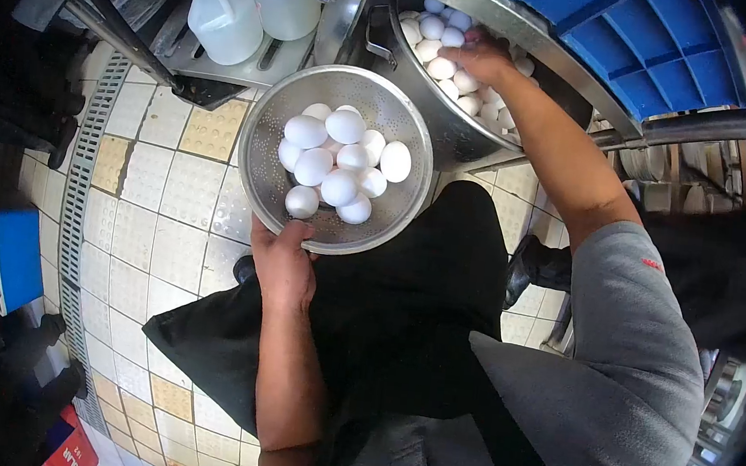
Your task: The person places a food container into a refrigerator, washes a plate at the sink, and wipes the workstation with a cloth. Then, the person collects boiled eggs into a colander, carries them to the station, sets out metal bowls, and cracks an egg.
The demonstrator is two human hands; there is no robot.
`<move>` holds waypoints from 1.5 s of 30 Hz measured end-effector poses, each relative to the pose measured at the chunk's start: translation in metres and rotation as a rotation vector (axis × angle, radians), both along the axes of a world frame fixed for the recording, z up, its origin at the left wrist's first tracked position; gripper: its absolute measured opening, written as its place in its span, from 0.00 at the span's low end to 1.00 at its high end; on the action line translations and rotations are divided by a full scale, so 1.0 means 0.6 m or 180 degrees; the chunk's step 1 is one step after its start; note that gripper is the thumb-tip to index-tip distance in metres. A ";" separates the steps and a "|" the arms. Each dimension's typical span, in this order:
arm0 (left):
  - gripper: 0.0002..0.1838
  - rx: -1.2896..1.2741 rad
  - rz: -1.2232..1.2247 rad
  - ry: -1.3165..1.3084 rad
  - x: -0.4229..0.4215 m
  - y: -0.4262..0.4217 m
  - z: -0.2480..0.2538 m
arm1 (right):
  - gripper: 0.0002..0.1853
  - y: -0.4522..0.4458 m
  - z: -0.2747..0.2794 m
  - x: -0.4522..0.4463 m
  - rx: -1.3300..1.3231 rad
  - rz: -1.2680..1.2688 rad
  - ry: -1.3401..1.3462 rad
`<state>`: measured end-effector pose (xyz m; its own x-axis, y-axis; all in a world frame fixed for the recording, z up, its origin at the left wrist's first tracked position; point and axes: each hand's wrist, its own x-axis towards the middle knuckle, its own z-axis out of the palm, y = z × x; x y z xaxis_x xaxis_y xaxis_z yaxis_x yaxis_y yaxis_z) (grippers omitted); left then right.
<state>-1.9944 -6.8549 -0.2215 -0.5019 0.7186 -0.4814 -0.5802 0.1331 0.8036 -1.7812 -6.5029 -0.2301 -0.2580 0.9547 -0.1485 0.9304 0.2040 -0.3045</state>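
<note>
My left hand grips the near rim of a perforated metal colander, thumb over the edge and fingers hidden beneath. Several white eggs are piled inside it. Up and to the right, my right hand reaches into a large metal pot holding many white eggs. The fingers of that hand curl down among the eggs at the far side. Whether they hold one is hidden.
Two translucent plastic jugs stand on a metal shelf at upper left. Blue crates sit above the pot, behind a metal shelf edge. The tiled floor has a drain grate on the left. Other people's dark shoes show at both sides.
</note>
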 end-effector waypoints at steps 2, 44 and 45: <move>0.25 -0.0015 0.0021 0.0015 0.002 0.001 0.001 | 0.52 0.005 -0.002 0.004 -0.0400 -0.0254 0.0123; 0.34 0.0250 0.0238 0.0246 0.013 -0.001 -0.042 | 0.26 -0.049 -0.051 0.000 0.0883 0.0686 0.0362; 0.34 0.0168 0.0245 0.0023 0.012 -0.002 -0.034 | 0.26 -0.049 -0.055 0.000 0.0922 0.0700 0.0432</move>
